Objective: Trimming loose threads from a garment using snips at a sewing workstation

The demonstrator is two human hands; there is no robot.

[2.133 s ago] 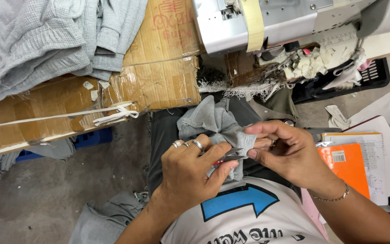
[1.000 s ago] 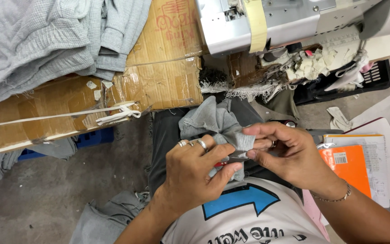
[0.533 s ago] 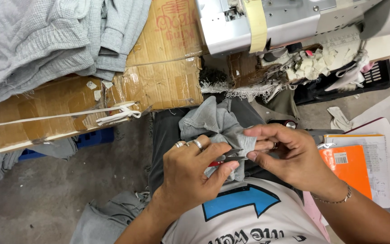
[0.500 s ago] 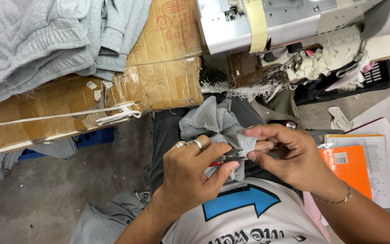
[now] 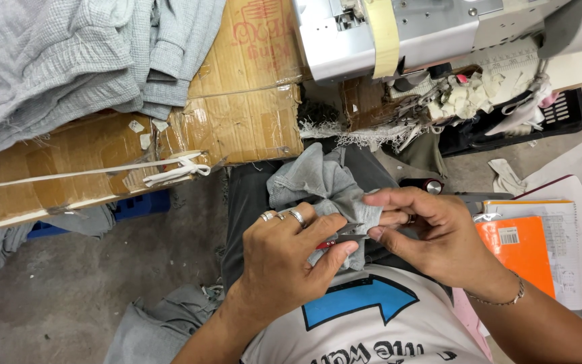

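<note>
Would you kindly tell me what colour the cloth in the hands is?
Light grey: the cloth shows best in the head view.

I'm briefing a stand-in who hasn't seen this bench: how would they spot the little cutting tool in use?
Start at the grey sewing machine, then drop to the person's lap. There the left hand pinches small thread snips against grey fabric held by the right hand. Red handle and metal tips mark it out.

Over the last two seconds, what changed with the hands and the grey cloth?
Very little. The left hand keeps its grip on the small red-handled snips, shifting only slightly at the grey cloth. The right hand still pinches the cloth's edge. Nothing was picked up or released; the cardboard box and sewing machine stayed put.
</note>
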